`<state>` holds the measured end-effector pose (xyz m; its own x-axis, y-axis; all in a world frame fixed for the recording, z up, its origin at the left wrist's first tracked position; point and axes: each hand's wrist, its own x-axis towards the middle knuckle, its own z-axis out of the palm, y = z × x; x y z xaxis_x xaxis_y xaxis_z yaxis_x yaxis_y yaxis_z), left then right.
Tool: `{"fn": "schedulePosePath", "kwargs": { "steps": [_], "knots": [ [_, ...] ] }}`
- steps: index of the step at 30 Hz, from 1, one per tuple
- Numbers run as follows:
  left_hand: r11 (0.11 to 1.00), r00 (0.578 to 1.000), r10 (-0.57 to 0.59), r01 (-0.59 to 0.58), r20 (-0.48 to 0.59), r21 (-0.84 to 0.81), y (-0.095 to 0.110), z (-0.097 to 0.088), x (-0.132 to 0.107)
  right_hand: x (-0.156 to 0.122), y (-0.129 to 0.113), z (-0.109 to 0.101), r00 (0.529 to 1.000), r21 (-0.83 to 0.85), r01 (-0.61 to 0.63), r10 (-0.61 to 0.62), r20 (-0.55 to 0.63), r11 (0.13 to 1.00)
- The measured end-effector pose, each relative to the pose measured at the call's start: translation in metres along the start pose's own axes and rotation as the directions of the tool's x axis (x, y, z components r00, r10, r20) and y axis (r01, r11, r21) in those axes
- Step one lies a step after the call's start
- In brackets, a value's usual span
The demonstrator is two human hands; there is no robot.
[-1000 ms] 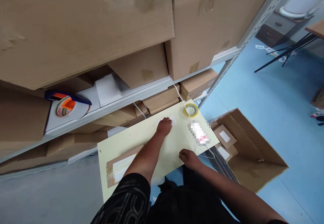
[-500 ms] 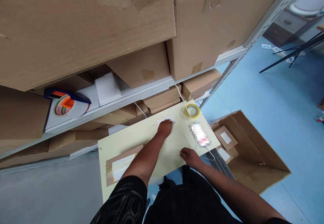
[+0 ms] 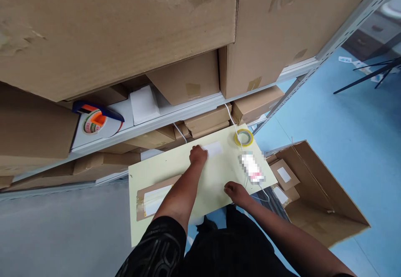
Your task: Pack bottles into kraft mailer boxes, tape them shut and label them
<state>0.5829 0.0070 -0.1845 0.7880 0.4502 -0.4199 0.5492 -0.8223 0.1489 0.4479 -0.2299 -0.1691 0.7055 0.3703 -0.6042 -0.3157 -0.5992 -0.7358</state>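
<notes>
On the pale yellow tabletop (image 3: 209, 185), my left hand (image 3: 198, 155) rests with curled fingers at the left end of a flat white paper slip (image 3: 214, 148). Its fingertips are hidden, so I cannot see whether they hold the slip. My right hand (image 3: 237, 193) is closed, thumb against the fingers, above the table's near edge. Anything inside it is hidden. Up and to the right of that hand lies a blurred-out phone-like device (image 3: 251, 168) with a white cable. Behind it is a yellow-rimmed roll of tape (image 3: 243, 137). A cardboard parcel with a white label (image 3: 156, 200) lies under my left forearm.
Shelves beyond the table hold large cardboard boxes (image 3: 260, 30), a blue-and-orange tape dispenser (image 3: 98, 116) and a white box (image 3: 144, 105). Right of the table, an open carton (image 3: 326, 210) holds small labelled boxes. A metal shelf post (image 3: 328, 49) rises at the right.
My left hand has slid left along the white slip, uncovering more of it. My right hand stays about where it was. The whole view has shifted slightly.
</notes>
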Motion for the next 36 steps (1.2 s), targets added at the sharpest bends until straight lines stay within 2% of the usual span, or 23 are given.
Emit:
{"fn": "schedulePosePath", "kwargs": {
  "steps": [5, 14, 22, 28, 31, 33, 36],
  "knots": [
    [1.0, 1.0, -0.014, 0.014, 0.001, -0.001, -0.009, 0.003, 0.009, 0.0, 0.0, -0.001, 1.0, 0.0, -0.016, 0.016, 0.011, 1.0],
    [0.997, 0.993, 0.081, -0.08, -0.081, 0.016, -0.01, 0.008, 0.006, 0.0, 0.008, -0.001, 0.999, -0.001, -0.042, 0.042, 0.023, 0.999],
    [0.981, 0.979, 0.19, -0.187, -0.074, 0.055, -0.007, -0.01, 0.005, 0.002, 0.013, 0.001, 0.999, 0.004, -0.039, 0.039, 0.025, 0.999],
    [0.972, 0.969, 0.235, -0.231, -0.078, 0.051, -0.004, -0.025, -0.006, 0.007, 0.013, 0.004, 1.0, 0.001, -0.006, 0.006, 0.021, 1.0],
    [0.972, 0.97, 0.233, -0.23, -0.073, 0.041, 0.0, -0.035, -0.013, 0.014, 0.004, -0.003, 0.999, -0.019, 0.02, -0.021, -0.024, 1.0],
    [0.971, 0.968, 0.24, -0.239, -0.071, 0.013, 0.005, -0.042, -0.019, 0.023, -0.008, -0.01, 0.993, -0.025, 0.061, -0.063, -0.096, 0.998],
    [0.941, 0.954, 0.298, -0.3, -0.038, -0.159, 0.017, -0.053, -0.026, 0.042, -0.037, -0.024, 0.951, -0.031, 0.159, -0.162, -0.263, 0.987]
  ]
}}
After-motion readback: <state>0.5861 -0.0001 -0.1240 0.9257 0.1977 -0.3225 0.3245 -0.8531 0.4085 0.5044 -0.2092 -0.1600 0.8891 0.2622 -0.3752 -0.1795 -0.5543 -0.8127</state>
